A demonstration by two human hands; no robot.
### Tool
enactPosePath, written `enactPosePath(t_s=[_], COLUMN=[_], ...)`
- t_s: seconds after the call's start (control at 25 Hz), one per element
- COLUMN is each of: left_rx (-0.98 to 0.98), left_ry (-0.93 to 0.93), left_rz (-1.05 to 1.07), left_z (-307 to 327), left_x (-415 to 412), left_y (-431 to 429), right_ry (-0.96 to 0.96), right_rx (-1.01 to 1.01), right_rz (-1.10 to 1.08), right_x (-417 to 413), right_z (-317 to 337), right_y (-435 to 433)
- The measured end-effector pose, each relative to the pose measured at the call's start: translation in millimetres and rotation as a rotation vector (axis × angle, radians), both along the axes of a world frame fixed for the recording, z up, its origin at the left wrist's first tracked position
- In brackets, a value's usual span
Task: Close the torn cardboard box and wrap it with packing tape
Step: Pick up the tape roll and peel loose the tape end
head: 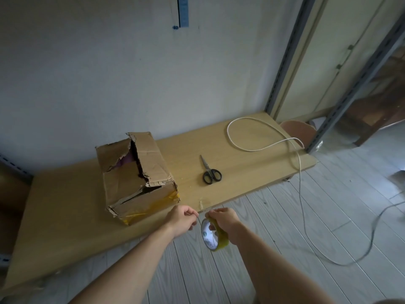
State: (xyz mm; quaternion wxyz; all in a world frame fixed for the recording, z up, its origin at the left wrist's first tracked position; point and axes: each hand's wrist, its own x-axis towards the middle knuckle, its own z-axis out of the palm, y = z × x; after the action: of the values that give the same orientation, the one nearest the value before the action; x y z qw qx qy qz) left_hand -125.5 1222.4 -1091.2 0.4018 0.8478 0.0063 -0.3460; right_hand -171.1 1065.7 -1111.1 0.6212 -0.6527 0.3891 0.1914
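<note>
head view: print inside the tape roll [214,235] is too small to read. right hand [224,219] grips it on edge; left hand [182,220] pinches its loose end. the torn cardboard box [135,178] sits on the table [241,170], long axis toward the wall.

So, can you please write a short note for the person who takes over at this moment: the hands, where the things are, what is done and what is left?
Left hand: pinches what looks like the tape end.
Right hand: holds the tape roll in front of the wooden board's near edge.
Cardboard box: on the board, top torn and gaping, yellowish tape on its lower front.
Scissors: on the board, right of the box, untouched.
Done: roll in hand, end started.
Left: close the torn top, wrap the box, cut the tape.
</note>
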Motion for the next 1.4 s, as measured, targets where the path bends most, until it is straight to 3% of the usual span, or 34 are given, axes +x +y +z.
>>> enactPosePath(t_s=[0.12,0.32,0.48,0.72,1.08,1.4], left_rx=[-0.045,-0.324,-0.466,-0.594,-0.646,-0.702], left_ry=[0.144,0.429,0.478,0.157,-0.420,-0.460], left_rz=[0.079,0.330,0.452,0.511,0.349,0.596], left_z=[4,14,30,121,227,227], left_x=[-4,-11,-21,-9,-6,26], left_y=[2,-12,-28,-35,32,54], right_ry=[-0.039,-0.106,-0.180,-0.388,-0.677,-0.708], right_rx=[-0.051,-0.140,-0.176,-0.297,-0.324,-0.144], right_rz=[0.037,0.101,0.147,0.258,0.443,0.420], right_x=[-3,-5,-10,4,-4,46], right_z=[13,32,46,137,268,252], right_y=[-4,-10,-11,-4,45,71])
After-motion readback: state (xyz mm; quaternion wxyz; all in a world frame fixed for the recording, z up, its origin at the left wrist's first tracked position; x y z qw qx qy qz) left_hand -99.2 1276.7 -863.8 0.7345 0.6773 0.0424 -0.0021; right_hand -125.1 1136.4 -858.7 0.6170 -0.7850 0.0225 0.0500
